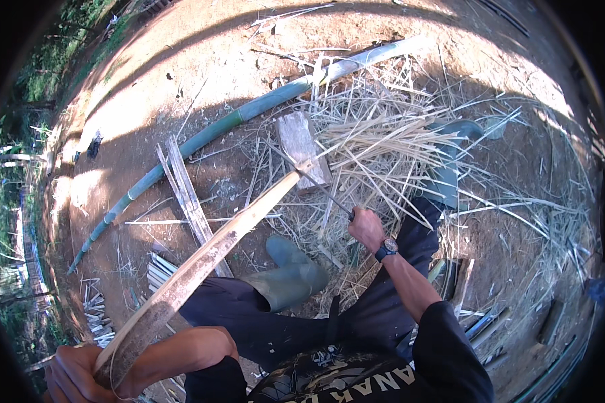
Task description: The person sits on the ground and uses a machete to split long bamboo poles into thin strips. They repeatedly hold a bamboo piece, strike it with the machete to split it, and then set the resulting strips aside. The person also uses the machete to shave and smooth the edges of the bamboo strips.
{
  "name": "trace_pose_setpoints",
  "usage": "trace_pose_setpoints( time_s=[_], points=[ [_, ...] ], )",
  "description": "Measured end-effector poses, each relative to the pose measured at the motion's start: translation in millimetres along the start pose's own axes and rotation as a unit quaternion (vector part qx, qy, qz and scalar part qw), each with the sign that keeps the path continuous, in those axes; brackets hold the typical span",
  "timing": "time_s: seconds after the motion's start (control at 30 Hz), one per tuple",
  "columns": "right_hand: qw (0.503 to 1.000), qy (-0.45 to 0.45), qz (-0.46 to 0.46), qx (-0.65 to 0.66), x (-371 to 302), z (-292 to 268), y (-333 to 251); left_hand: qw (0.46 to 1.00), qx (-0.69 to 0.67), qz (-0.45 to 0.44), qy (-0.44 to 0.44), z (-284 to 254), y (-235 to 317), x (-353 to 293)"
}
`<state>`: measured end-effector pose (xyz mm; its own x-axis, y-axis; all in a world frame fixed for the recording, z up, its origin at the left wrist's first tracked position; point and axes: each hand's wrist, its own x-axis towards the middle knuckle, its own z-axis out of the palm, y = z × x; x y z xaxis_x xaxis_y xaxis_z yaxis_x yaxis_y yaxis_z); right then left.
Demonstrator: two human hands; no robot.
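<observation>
My left hand (74,375), at the lower left, is closed around the near end of a long split bamboo piece (212,258). The piece slants up and away to a weathered wooden block (296,138), where its far end rests. In my right hand (368,228) is the handle of a knife (328,195). Its narrow dark blade points up and left, meeting the bamboo's far end at the block. Whether the edge is inside the bamboo or only against it, I cannot tell. A heap of thin pale bamboo strips (376,148) lies just right of the block.
A long green bamboo pole (215,127) crosses the ground beyond the block. A rough split plank (191,201) lies left of it. My boots (292,279) stand either side of the strips. Short cut pieces (97,312) are piled at the left, with shavings over the dirt at right.
</observation>
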<state>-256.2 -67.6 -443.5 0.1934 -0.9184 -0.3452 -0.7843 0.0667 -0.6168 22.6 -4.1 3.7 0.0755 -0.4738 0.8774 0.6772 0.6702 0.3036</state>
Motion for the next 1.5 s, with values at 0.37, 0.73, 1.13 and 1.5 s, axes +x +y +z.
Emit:
trace_pose_setpoints(
  time_s=[0.37, 0.73, 1.13, 1.5],
  points=[
    [0.996, 0.000, 0.078, -0.049, 23, 11, 45, 0.999, 0.033, 0.015, 0.032, 0, 4, 5],
    [0.999, 0.008, 0.011, -0.034, -1, -3, 15, 0.999, 0.025, 0.024, 0.032, 10, -22, 1],
    [0.995, 0.004, -0.037, 0.090, -44, -6, -46, 0.965, 0.235, 0.029, 0.115, 13, -12, 4],
    [0.995, -0.025, -0.072, 0.066, -45, -9, -46, 0.985, 0.146, -0.039, 0.085, 9, -10, 6]
  ],
)
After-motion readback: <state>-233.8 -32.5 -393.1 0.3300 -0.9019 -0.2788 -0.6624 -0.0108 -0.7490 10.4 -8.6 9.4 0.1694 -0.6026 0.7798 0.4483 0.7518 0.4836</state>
